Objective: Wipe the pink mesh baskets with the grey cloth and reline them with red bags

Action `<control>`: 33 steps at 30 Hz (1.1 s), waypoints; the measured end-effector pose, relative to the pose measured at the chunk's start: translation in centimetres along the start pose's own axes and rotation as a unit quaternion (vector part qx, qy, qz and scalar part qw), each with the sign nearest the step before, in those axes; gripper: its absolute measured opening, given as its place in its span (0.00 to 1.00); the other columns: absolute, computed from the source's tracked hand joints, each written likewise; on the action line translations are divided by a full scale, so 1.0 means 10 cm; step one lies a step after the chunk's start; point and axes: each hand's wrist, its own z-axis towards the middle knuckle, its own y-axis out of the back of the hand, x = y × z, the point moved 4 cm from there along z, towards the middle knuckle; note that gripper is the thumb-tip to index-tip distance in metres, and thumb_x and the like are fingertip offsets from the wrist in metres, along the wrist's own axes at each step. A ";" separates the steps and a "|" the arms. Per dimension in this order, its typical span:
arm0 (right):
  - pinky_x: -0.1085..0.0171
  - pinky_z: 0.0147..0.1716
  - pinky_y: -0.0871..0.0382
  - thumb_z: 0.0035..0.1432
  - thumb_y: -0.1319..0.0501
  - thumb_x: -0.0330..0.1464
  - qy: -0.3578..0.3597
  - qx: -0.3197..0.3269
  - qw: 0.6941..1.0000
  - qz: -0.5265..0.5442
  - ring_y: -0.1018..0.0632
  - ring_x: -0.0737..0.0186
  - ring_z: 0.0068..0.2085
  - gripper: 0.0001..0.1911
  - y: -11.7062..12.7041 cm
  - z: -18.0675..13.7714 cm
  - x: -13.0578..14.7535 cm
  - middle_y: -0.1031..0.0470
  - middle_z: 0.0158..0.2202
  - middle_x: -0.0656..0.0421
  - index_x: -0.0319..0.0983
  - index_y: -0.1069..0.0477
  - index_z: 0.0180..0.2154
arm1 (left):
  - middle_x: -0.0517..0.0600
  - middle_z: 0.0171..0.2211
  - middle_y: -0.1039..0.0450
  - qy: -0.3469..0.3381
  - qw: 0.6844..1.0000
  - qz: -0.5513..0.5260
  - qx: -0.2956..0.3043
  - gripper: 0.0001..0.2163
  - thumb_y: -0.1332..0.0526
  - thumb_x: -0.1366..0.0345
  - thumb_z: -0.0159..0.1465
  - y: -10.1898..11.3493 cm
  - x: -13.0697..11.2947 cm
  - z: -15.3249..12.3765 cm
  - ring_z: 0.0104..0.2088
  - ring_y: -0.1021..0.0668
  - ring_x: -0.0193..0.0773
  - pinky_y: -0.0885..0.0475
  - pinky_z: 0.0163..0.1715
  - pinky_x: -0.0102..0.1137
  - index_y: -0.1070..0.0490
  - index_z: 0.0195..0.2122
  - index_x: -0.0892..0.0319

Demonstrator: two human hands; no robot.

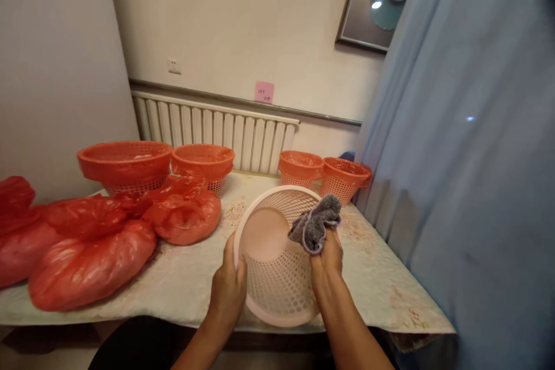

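A pale pink mesh basket (pixel 273 277) is tipped toward me above the table's front edge, its opening facing up and away. My left hand (pixel 229 289) grips its left rim, thumb on the edge. My right hand (pixel 328 257) is closed around a grey cloth (pixel 315 222), which rests bunched on the basket's right rim and hangs partly inside.
The table (pixel 191 283) has a pale floral cover. Several bulging red plastic bags (pixel 91 260) lie at the left. Four mesh baskets lined with red bags (pixel 125 165) stand along the back by a white radiator (pixel 217 130). A blue curtain (pixel 468 185) hangs close on the right.
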 end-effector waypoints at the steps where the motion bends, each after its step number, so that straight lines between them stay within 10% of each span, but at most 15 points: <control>1: 0.62 0.34 0.26 0.49 0.37 0.38 0.012 -0.003 1.000 0.010 0.22 0.65 0.30 0.19 -0.12 0.04 -0.02 0.24 0.32 0.63 0.39 0.33 0.43 | 0.56 0.41 0.21 -0.002 1.000 0.007 0.006 0.26 0.52 0.63 0.65 0.00 -0.01 0.01 0.33 0.18 0.46 0.27 0.32 0.35 0.51 0.66 0.58; 7: 0.62 0.32 0.27 0.48 0.37 0.39 0.013 0.037 0.999 0.010 0.24 0.66 0.29 0.21 -0.71 -0.01 -0.26 0.24 0.33 0.61 0.38 0.33 0.44 | 0.56 0.36 0.20 -0.013 0.999 0.025 0.031 0.27 0.53 0.65 0.65 0.03 -0.04 0.07 0.31 0.18 0.46 0.27 0.29 0.33 0.52 0.66 0.61; 12: 0.66 0.38 0.30 0.47 0.38 0.34 0.048 0.234 0.952 -0.189 0.25 0.64 0.36 0.16 -0.89 -0.38 -0.42 0.23 0.35 0.60 0.36 0.27 0.40 | 0.54 0.35 0.20 -0.023 0.999 0.016 0.037 0.26 0.53 0.64 0.65 0.05 0.04 0.09 0.28 0.19 0.43 0.28 0.28 0.31 0.50 0.65 0.61; 16: 0.68 0.38 0.33 0.48 0.42 0.28 0.050 0.451 0.821 -0.346 0.27 0.64 0.36 0.13 -0.72 -0.69 -0.55 0.25 0.32 0.63 0.36 0.25 0.38 | 0.52 0.25 0.23 -0.023 0.998 0.047 0.031 0.21 0.52 0.65 0.63 0.08 0.11 0.08 0.25 0.21 0.43 0.31 0.25 0.30 0.38 0.57 0.65; 21: 0.70 0.36 0.37 0.42 0.39 0.22 0.086 0.631 0.558 -0.532 0.29 0.65 0.35 0.09 -0.28 -0.82 -0.71 0.28 0.31 0.63 0.37 0.28 0.29 | 0.50 0.26 0.23 -0.013 0.998 0.055 0.016 0.24 0.54 0.64 0.66 0.13 0.11 0.05 0.26 0.21 0.42 0.30 0.26 0.30 0.46 0.63 0.63; 26: 0.68 0.37 0.38 0.48 0.39 0.22 0.212 0.639 0.434 -0.599 0.30 0.64 0.35 0.07 -0.20 -0.81 -0.58 0.27 0.30 0.60 0.38 0.28 0.30 | 0.57 0.31 0.21 -0.015 0.997 0.078 0.019 0.24 0.55 0.64 0.67 0.09 0.06 0.07 0.30 0.19 0.46 0.29 0.28 0.32 0.45 0.63 0.64; 33: 0.60 0.40 0.41 0.67 0.50 0.31 0.516 0.550 0.299 -0.585 0.34 0.59 0.39 0.12 -0.93 -0.82 0.21 0.30 0.37 0.53 0.37 0.31 0.35 | 0.59 0.40 0.20 -0.030 0.996 0.082 0.029 0.24 0.54 0.64 0.67 0.08 0.02 0.08 0.34 0.18 0.45 0.28 0.31 0.32 0.47 0.64 0.61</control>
